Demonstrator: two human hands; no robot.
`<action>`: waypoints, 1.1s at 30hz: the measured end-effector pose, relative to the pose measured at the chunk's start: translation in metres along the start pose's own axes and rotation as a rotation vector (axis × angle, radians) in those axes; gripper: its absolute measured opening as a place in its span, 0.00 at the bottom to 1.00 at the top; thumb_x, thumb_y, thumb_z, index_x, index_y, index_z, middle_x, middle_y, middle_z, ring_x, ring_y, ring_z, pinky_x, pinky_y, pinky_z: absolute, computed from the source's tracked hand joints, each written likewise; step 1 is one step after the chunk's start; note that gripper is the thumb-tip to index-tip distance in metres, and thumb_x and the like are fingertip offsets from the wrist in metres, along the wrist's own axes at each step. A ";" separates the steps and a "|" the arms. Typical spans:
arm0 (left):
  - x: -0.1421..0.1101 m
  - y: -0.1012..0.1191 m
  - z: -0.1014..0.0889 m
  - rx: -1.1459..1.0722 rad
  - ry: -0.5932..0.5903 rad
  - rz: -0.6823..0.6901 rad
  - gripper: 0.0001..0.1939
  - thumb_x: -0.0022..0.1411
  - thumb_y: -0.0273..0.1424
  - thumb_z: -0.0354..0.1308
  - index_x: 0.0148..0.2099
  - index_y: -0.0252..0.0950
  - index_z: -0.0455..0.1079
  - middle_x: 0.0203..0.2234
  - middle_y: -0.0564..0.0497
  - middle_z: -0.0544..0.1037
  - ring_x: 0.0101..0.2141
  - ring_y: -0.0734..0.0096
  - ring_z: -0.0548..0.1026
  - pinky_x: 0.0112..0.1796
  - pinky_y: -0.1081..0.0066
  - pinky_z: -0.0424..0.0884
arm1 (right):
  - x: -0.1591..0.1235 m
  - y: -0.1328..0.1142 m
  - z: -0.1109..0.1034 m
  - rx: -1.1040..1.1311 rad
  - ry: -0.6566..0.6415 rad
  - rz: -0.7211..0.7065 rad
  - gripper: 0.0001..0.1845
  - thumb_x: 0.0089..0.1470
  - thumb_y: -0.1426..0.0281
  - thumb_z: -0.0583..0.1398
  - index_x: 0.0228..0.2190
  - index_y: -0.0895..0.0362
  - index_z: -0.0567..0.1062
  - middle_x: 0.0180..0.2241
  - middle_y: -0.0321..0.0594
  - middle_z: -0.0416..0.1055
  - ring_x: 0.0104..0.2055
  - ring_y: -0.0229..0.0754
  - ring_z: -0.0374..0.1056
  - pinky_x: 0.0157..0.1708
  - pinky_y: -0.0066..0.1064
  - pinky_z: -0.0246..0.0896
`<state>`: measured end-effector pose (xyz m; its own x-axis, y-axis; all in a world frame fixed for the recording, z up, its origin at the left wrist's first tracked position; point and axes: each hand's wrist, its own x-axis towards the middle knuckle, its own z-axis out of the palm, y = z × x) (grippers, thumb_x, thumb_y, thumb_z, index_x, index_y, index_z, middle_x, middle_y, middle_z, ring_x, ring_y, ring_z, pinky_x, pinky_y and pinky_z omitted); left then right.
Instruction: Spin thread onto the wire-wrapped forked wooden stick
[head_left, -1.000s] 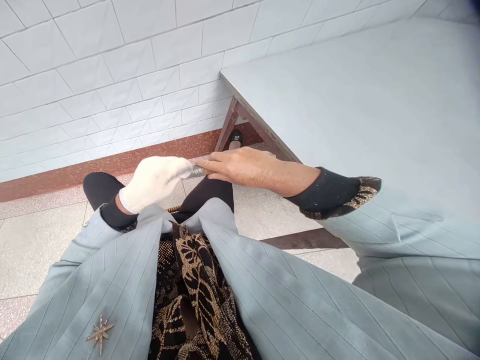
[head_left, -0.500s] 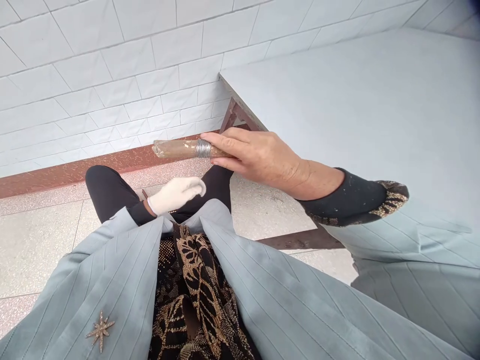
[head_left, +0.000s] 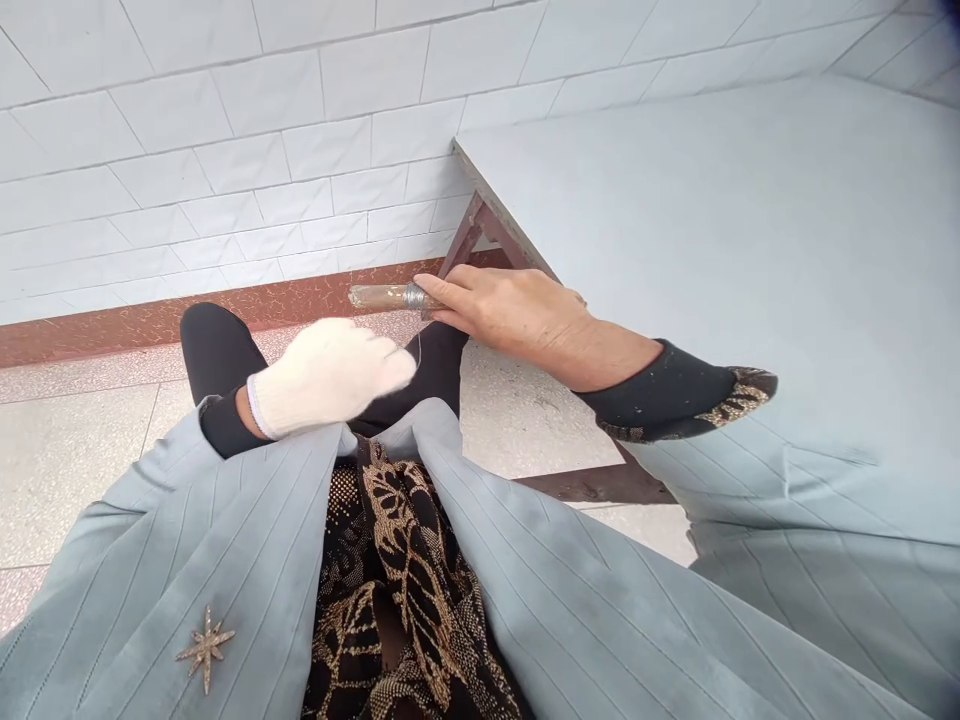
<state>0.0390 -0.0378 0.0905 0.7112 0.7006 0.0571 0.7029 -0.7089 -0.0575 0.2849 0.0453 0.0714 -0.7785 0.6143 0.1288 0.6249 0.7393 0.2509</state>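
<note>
My bare right hand (head_left: 517, 315) is closed around a worn wooden handle (head_left: 379, 297), whose blunt end points left. Silvery wire (head_left: 414, 297) is wound in a tight band around the wood, just in front of my fingertips. The rest of the handle is hidden in my palm. Below and to the left, my left hand (head_left: 330, 375) wears a white knit glove and is closed. A thin strand of the wire runs down from the band to its thumb side. Inside the glove's grip, the strand's end is hidden.
A pale tabletop (head_left: 712, 220) with a brown wooden leg frame (head_left: 466, 235) stands to my right. White wall tiles (head_left: 247, 90) rise in front above a red-brown skirting (head_left: 150, 330). My knees, in dark trousers (head_left: 219, 345), are below my hands, over a speckled floor (head_left: 517, 420).
My gloved left hand has risen nearer the handle and now shows closed, with a wire strand at its fingers. The handle and my right hand have shifted; the handle's tip sits further right.
</note>
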 end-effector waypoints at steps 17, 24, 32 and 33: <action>0.035 -0.048 0.090 -0.755 0.133 -0.296 0.13 0.71 0.28 0.51 0.39 0.36 0.76 0.35 0.49 0.84 0.37 0.68 0.80 0.45 0.66 0.76 | -0.002 0.001 -0.008 0.127 0.246 -0.015 0.28 0.77 0.61 0.49 0.70 0.54 0.67 0.51 0.50 0.79 0.48 0.50 0.75 0.41 0.37 0.71; 0.017 0.016 0.084 -0.372 -0.285 0.282 0.11 0.67 0.23 0.55 0.44 0.39 0.77 0.37 0.51 0.85 0.35 0.67 0.80 0.32 0.70 0.64 | -0.002 0.019 0.001 0.121 0.151 0.146 0.28 0.74 0.61 0.52 0.70 0.53 0.66 0.51 0.51 0.77 0.43 0.51 0.73 0.37 0.38 0.65; 0.011 0.018 0.028 0.007 -0.088 0.384 0.08 0.71 0.30 0.55 0.40 0.38 0.75 0.27 0.49 0.80 0.27 0.65 0.77 0.26 0.65 0.57 | 0.001 0.015 -0.001 0.021 -0.017 0.158 0.24 0.73 0.64 0.53 0.66 0.57 0.68 0.49 0.53 0.77 0.40 0.49 0.70 0.34 0.36 0.55; 0.008 0.018 0.023 0.030 -0.018 0.376 0.10 0.72 0.29 0.53 0.40 0.38 0.76 0.25 0.49 0.79 0.27 0.66 0.76 0.26 0.65 0.57 | 0.001 0.016 0.000 0.018 -0.022 0.142 0.24 0.74 0.64 0.53 0.65 0.57 0.69 0.48 0.53 0.77 0.39 0.49 0.70 0.33 0.36 0.54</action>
<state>0.0574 -0.0431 0.0671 0.9195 0.3930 0.0085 0.3918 -0.9146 -0.1005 0.2937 0.0576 0.0752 -0.6810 0.7187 0.1405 0.7296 0.6493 0.2147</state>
